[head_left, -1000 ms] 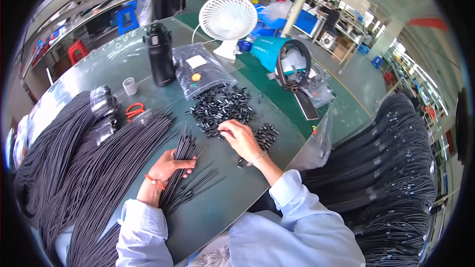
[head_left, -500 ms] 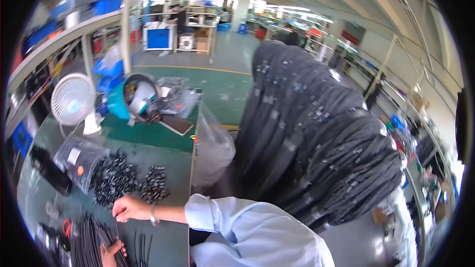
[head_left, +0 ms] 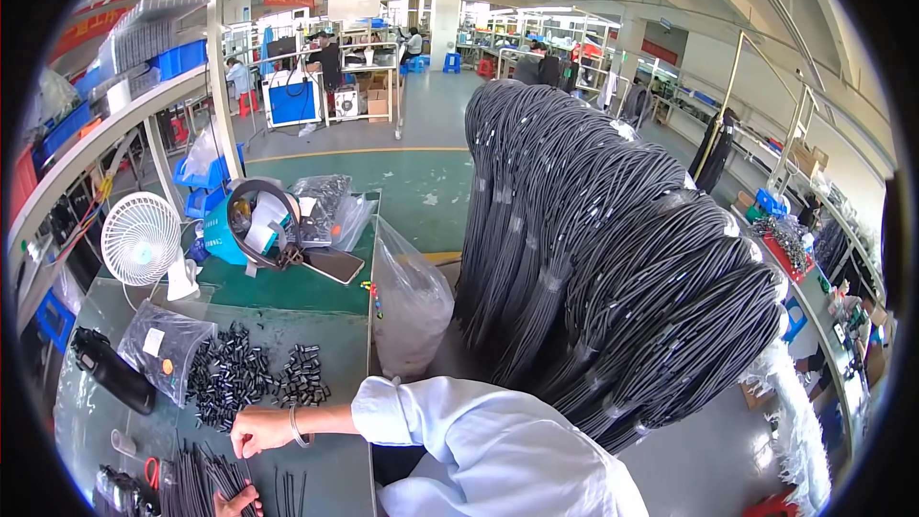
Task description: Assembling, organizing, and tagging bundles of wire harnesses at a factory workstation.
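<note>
My right hand (head_left: 260, 431) is closed in a pinch just below the pile of small black caps or connector pieces (head_left: 230, 371). What its fingertips hold is too small to make out; a thin dark strand shows beneath them. My left hand (head_left: 237, 502), partly cut off by the lower edge, grips black cables from the bundle (head_left: 194, 479) lying beside it. Several separate black cables (head_left: 289, 493) lie on the table to the right of that hand. A smaller heap of black pieces (head_left: 302, 375) sits beside the larger pile.
Left on the table are a black bottle (head_left: 113, 370), a clear bag (head_left: 165, 345), red-handled scissors (head_left: 151, 472) and a white fan (head_left: 142, 239). Farther off stand a teal bucket (head_left: 222, 235) and a phone (head_left: 333, 265). Thick hanks of black cable (head_left: 574, 230) hang to the right.
The view has shifted slightly and is sharper now. My right hand appears a little lower, nearer my left hand, still pinched. My left hand stays at the cables.
</note>
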Motion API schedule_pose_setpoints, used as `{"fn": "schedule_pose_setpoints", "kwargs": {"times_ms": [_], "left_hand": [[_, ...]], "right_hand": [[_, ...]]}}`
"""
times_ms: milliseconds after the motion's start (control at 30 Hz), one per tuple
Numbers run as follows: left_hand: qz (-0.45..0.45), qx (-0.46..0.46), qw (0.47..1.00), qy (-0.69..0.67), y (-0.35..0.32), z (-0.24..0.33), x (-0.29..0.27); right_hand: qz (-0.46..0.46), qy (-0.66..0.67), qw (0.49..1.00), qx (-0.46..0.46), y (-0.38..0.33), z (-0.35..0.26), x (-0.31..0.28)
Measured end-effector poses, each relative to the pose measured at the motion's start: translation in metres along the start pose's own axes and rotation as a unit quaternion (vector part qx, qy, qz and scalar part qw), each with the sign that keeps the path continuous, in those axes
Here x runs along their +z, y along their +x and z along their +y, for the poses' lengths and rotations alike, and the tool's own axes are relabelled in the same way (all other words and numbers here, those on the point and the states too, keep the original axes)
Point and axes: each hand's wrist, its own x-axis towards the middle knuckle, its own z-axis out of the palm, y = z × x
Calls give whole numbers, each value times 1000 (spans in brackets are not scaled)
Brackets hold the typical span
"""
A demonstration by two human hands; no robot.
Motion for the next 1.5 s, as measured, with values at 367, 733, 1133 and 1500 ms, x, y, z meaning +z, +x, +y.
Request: {"fn": "schedule_pose_setpoints", "kwargs": {"times_ms": [367, 733, 1133, 1500], "left_hand": [[-8, 8, 999, 43, 15, -20, -24], [47, 2, 989, -141, -9, 8, 15], [70, -12, 995, -69, -8, 7, 12], [63, 0, 995, 80, -4, 3, 9]], "right_hand": [[-78, -248, 929, -263, -23, -9, 108], [35, -447, 894, -3, -19, 23, 12], [87, -351, 932, -18, -11, 34, 11], [93, -306, 946, -53, -9, 41, 9]]}}
